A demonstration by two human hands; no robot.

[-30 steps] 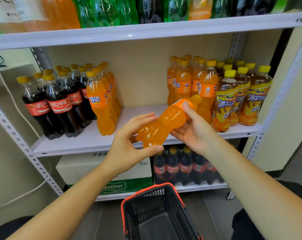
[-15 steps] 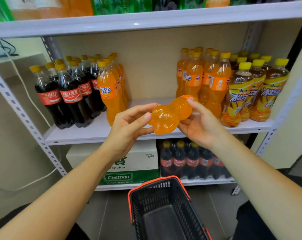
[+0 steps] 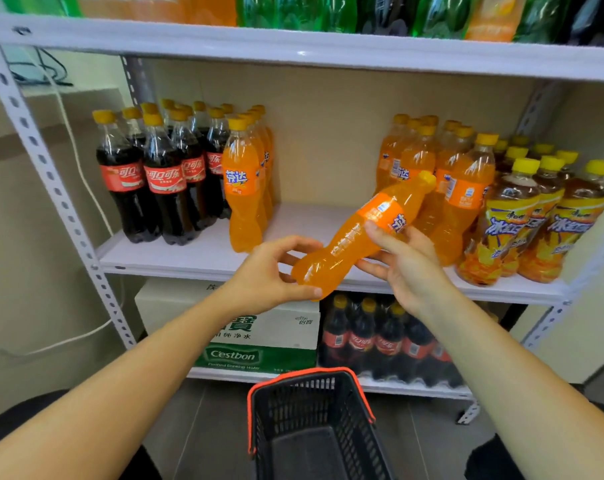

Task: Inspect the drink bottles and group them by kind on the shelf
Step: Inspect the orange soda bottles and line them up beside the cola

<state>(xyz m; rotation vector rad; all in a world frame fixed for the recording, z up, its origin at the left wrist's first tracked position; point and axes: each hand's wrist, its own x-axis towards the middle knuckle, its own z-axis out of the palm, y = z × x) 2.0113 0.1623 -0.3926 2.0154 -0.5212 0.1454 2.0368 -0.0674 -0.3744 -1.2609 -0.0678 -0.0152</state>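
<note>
The orange soda bottle (image 3: 349,237) is held tilted, cap up and to the right, in front of the middle shelf (image 3: 311,220). The left hand (image 3: 262,275) grips its base; the right hand (image 3: 407,268) holds its labelled waist. On that shelf, cola bottles (image 3: 155,181) stand left and iced-tea bottles (image 3: 535,216) right; a black basket (image 3: 311,427) sits below.

Top-shelf bottles (image 3: 283,12), possibly sodas, off-frame above.

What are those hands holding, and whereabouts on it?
An orange soda bottle, tilted: the left hand grips its base, and the right hand holds its middle, just below the label.
</note>
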